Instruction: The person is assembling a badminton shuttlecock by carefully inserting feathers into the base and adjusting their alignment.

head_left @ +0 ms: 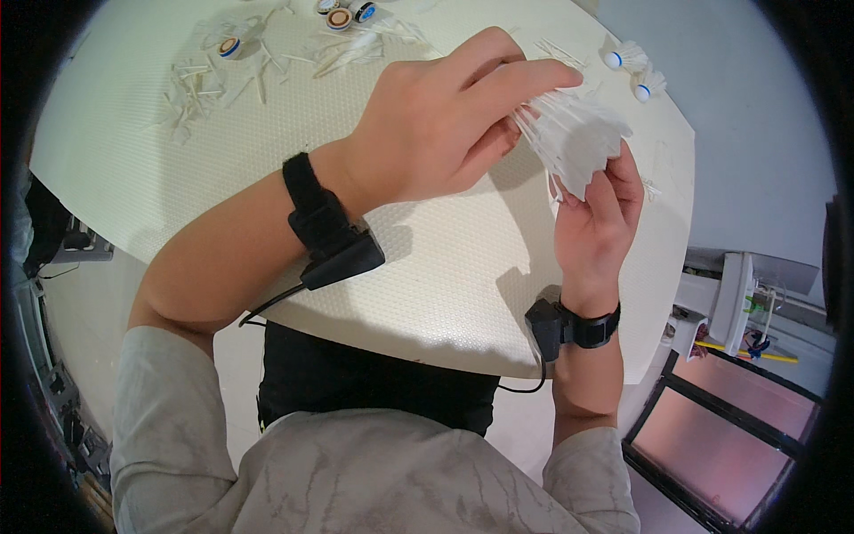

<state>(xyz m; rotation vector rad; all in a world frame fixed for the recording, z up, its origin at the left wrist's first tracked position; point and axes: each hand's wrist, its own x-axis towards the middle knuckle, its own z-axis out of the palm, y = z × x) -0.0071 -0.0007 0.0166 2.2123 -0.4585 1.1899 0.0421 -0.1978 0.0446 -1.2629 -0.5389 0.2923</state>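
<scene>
A white feather shuttlecock (583, 133) is held above the right part of the surface (427, 267), its narrow quill end grasped in the grip of the left hand (436, 125) and its wide feather edge pinched by the right hand (598, 222), while its base is hidden. It should prove very light, stiff but brittle toward the narrow end and soft and easily torn at the edge, so it is best taken near the base. Two other shuttlecocks (628, 58), four loose corks (338, 19) and overlapping feather scraps (342, 53), too tangled to be counted, are seen beyond.
</scene>
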